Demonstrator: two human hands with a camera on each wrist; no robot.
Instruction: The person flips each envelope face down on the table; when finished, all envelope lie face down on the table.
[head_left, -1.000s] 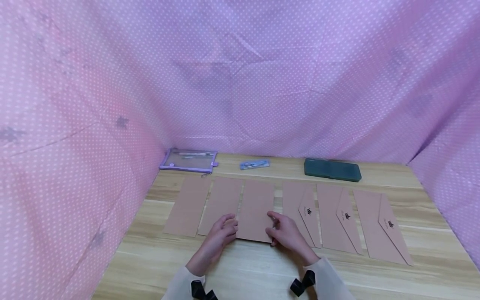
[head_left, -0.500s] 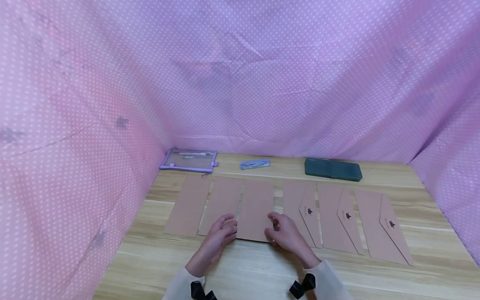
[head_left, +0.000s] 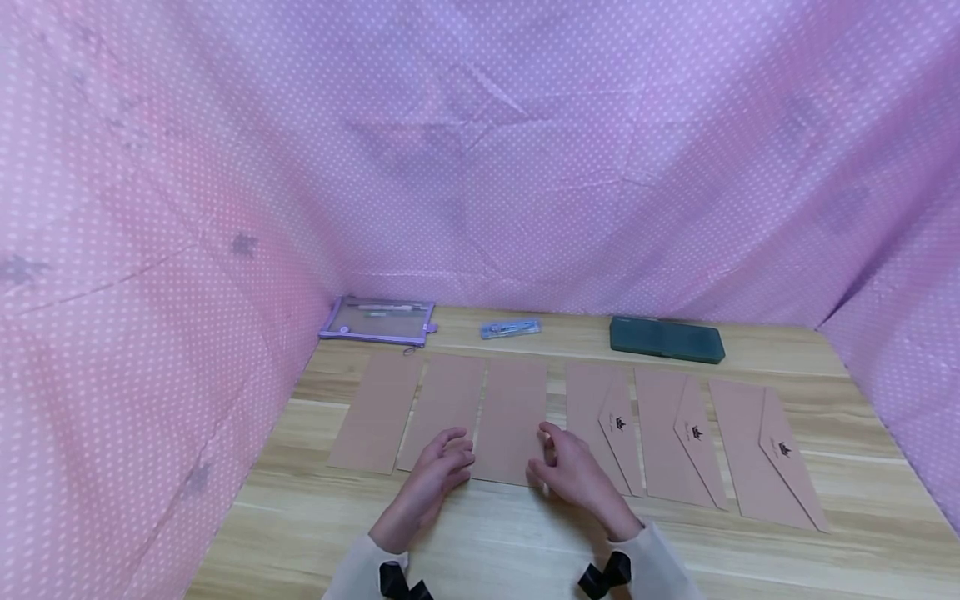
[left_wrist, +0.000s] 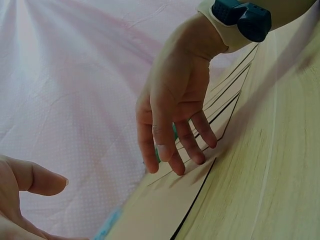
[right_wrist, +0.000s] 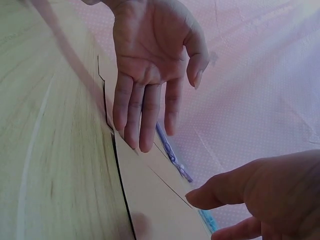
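In the head view, a plain kraft envelope (head_left: 512, 412) lies between my two hands. My left hand (head_left: 437, 475) hovers by its lower left edge, over the corner of a neighbouring plain envelope (head_left: 444, 404). At the lower right edge is my right hand (head_left: 576, 475), thumb and forefinger spread apart. Nothing is held in either. The left wrist view has the right hand (left_wrist: 175, 95) with fingers relaxed downward just over the envelopes. In the right wrist view the left hand (right_wrist: 150, 70) shows its palm and nearly straight fingers. A third plain envelope (head_left: 375, 412) lies furthest left.
To the right lie three envelopes with pointed flaps and crown prints: one near my right hand (head_left: 585, 400), a middle envelope (head_left: 660, 417) and an outer envelope (head_left: 738, 450). Behind stand a purple-edged mesh pouch (head_left: 390, 329), a small blue pack (head_left: 510, 328) and a dark green case (head_left: 666, 339).
The middle envelope's near edge, with a dark shadow under it before, now lies flatter. My right fingers have shifted slightly at its right edge; my left hand has hardly moved.
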